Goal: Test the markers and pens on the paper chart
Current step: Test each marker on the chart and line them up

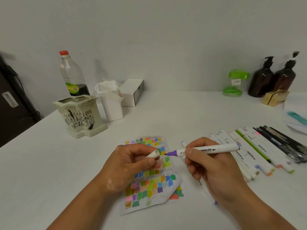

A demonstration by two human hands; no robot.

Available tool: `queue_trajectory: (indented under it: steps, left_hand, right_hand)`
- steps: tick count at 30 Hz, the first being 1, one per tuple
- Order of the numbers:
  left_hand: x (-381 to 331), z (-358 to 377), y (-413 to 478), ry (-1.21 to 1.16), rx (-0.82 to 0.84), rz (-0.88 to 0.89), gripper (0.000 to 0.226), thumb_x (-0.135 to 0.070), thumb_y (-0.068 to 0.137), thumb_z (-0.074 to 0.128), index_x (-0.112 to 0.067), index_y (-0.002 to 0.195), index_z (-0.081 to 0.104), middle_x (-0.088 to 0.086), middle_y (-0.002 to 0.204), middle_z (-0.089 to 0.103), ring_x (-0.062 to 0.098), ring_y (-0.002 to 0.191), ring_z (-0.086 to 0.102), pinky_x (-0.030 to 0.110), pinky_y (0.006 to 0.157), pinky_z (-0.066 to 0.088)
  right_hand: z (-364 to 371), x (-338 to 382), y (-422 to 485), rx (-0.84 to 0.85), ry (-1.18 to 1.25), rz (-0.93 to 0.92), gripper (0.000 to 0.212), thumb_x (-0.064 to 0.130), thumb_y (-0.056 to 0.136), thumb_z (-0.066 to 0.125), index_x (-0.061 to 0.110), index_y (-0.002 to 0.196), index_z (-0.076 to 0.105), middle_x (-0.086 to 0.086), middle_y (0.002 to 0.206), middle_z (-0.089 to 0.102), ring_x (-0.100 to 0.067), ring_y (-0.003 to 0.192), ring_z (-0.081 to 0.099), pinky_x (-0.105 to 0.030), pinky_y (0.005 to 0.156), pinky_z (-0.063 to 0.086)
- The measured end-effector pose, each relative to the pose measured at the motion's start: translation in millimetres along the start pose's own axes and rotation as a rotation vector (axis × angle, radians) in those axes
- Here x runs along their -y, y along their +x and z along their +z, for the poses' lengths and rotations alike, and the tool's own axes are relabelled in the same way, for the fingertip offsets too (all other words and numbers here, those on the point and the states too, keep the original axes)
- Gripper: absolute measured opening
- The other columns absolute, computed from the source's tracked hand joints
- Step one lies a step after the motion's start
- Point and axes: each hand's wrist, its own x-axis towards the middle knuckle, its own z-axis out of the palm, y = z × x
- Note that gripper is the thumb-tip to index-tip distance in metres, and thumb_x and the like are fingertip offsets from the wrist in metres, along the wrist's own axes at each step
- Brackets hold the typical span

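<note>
**ITEM: PURPLE MARKER, UNCAPPED, OVER PAPER CHART**

Directions are read with the chart as dial centre, 12 o'clock toward the wall.

1. Paper chart (pixel 149 181). Lies flat on the white table (pixel 182 113) at centre, near the person. It is crowded with colour swatches and scribble lines. The corner at 5 o'clock is folded over. Judged thin and light, and likely to slide or crease under a hard stroke, so it is best pinned by a resting palm.

2. Marker (pixel 214 148). White barrel, purple nib. Held level just above the chart's 3 o'clock edge, with the nib pointing toward 9 o'clock. Whether the nib touches the paper cannot be told. Judged light, rigid and smooth-sided, with a soft nib that needs only light pressure. Best held on the barrel just behind the nib collar, in a writing grip.

3. Right hand (pixel 212 170). Fingers and thumb are wrapped round the marker's front half. A second marker lies partly beneath it.

4. Left hand (pixel 129 163). Curled, pinching the white cap (pixel 153 153) between thumb and fingers. The cap's open mouth faces the nib, close to it but apart. The hand sits over the chart's 9 o'clock side.

5. Row of markers and pens (pixel 252 151). Laid side by side at 3 o'clock, white markers nearer and dark pens farther out.

6. Sundries. Ceramic pot (pixel 79 115) and plastic bottle (pixel 73 75) at 10 o'clock. Two amber pump bottles (pixel 272 78) at 2 o'clock.

Assessment: testing is well advanced, as most cells are filled.
</note>
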Motion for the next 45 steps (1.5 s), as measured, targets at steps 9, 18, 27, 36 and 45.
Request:
queue_trajectory:
  steps: [9,18,27,36,45]
  left_hand:
    - [1,2,0,0.198,0.091,0.040,0.026,-0.040,0.087,0.067,-0.035,0.112,0.074,0.002,0.083,0.075,0.014,0.075,0.069,0.023,0.074,0.055]
    - [5,1,0,0.208,0.121,0.088,0.029,-0.043,0.091,0.062,-0.033,0.116,0.073,0.004,0.084,0.072,0.019,0.077,0.068,0.029,0.074,0.055]
    - [6,2,5,0.188,0.013,0.142,0.020,-0.031,0.088,0.068,-0.032,0.106,0.075,-0.002,0.080,0.071,0.009,0.073,0.065,0.019,0.070,0.052]
    - [6,-4,3,0.041,-0.080,0.144,0.027,-0.019,0.075,0.079,-0.029,0.100,0.076,0.007,0.085,0.074,0.017,0.072,0.070,0.022,0.068,0.056]
    - [18,-10,5,0.703,-0.448,0.264,0.012,-0.022,0.081,0.080,-0.030,0.079,0.071,-0.018,0.071,0.066,0.004,0.077,0.061,0.009,0.061,0.046]
  right_hand:
    - [3,-3,-4,0.090,-0.154,0.005,0.008,0.028,0.077,0.079,0.025,0.084,0.075,-0.012,0.066,0.069,-0.018,0.054,0.059,-0.025,0.050,0.047]
    - [11,0,-7,0.087,-0.190,-0.006,0.012,0.015,0.083,0.079,0.026,0.082,0.076,-0.006,0.060,0.067,-0.012,0.049,0.059,-0.020,0.048,0.047]
    - [4,0,-1,0.180,-0.208,-0.092,0.013,0.029,0.083,0.078,0.028,0.096,0.078,-0.008,0.069,0.068,-0.014,0.057,0.060,-0.028,0.049,0.047]
    - [5,24,-9,0.343,-0.783,0.090,0.033,0.058,0.064,0.073,0.036,0.088,0.068,0.006,0.072,0.076,-0.001,0.056,0.062,-0.021,0.057,0.045]
    - [-10,-1,1,0.048,-1.446,-0.069,0.031,0.052,0.081,0.061,0.034,0.105,0.069,0.014,0.084,0.067,-0.003,0.078,0.061,-0.020,0.064,0.049]
